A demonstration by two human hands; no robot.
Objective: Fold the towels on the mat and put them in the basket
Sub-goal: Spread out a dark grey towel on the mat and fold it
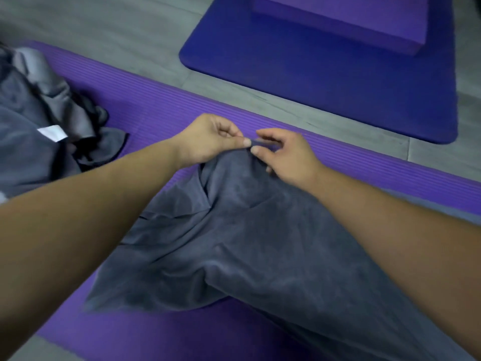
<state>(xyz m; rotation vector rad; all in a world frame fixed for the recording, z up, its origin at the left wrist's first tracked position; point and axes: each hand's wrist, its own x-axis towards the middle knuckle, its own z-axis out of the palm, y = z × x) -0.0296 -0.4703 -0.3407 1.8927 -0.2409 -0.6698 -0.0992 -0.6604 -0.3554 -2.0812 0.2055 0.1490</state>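
The grey towel (260,243) on the purple mat (169,108) was soft, matt cloth with a short velvety nap that showed lighter and darker streaks, and the mat itself looked like matt foam, finely ribbed. The heap of towels (23,152) at the mat's left end was the same dull grey cloth, one bearing a smooth white label (52,133). Beyond the mat's far edge the floor (104,27) was pale grey wood-grain planking, and the blue mat (325,95) on it was smooth, matt foam.
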